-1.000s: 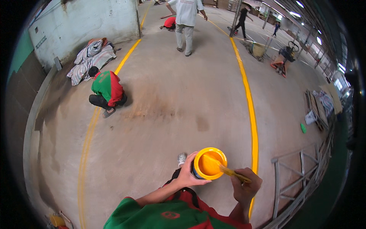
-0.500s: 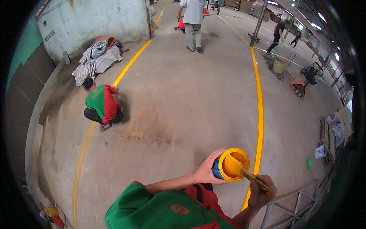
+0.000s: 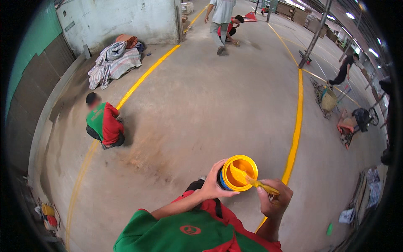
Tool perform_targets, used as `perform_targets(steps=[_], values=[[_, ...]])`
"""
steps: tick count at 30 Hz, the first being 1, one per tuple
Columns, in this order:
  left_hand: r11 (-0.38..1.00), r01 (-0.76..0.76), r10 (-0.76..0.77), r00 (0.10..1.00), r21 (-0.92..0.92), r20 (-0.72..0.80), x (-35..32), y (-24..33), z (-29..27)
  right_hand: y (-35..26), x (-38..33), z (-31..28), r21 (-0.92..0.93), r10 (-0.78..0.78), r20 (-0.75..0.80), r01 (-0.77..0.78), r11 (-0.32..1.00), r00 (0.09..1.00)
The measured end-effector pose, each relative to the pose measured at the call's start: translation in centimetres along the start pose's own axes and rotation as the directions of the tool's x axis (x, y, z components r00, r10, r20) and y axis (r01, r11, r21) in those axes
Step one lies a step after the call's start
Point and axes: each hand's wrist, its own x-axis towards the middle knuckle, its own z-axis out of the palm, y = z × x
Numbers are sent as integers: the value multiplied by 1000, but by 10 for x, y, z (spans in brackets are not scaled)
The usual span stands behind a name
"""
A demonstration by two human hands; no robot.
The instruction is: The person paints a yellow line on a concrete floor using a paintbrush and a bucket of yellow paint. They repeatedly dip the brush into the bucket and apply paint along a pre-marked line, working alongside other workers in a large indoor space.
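- Two bare hands close to the body, in front of a green-and-red top [image 3: 184, 229].
- Left hand [image 3: 213, 181]: fingers and thumb spread round the side of the can [image 3: 239, 157], gripping it. Clasp sits below the rim, probably to leave the mouth free.
- Can: held off the floor [image 3: 201, 109], mouth turned up toward the head, perhaps so the inside can be seen.
- Right hand [image 3: 276, 198]: fingers closed round the handle of the brush [image 3: 255, 182]. Handle slants out over the rim, which seems to keep the knuckles off the paint [image 3: 245, 167].
- Brush: bristle end inside the can, coated yellow. Cannot tell whether it presses the inner wall.
- Paint: orange-yellow, in the can; depth hard to judge.
- Right line [image 3: 295, 138]: bright yellow, running past the right hand along the floor.
- Left line [image 3: 151, 71]: paler at the near end, brighter farther off. A squatting co-worker [image 3: 105, 126] is at it, low posture likely for reaching the floor; that person's fingers are hidden.
- Outside the right line: pallet jack [image 3: 346, 126], then basket [image 3: 328, 101], perhaps parked out of the way.
- Cloth heap [image 3: 119, 61]: near the foot of the wall [image 3: 121, 21], maybe for the same reason.
- Farther: a standing person [image 3: 222, 17], a crouched co-worker [image 3: 230, 29] just beyond.
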Motion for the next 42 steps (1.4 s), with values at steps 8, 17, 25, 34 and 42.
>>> perform_targets(steps=[8,17,25,34,42], values=[[999,-45,45,999,-5,-16,214,-146,27,153,210,39,-29,27,31,-26,999,999],[998,-21,22,999,-51,31,458,-294,45,315,437,75,-13,22,-46,-23,1000,999],[998,1,4,996,60,-91,665,-448,54,483,677,117,89,-102,22,100,991,994],[984,91,-53,970,153,-237,894,-582,35,603,944,186,172,-202,298,155,973,933],[995,2,22,971,101,-238,1110,-743,-21,717,1156,293,129,-179,245,151,980,953]])
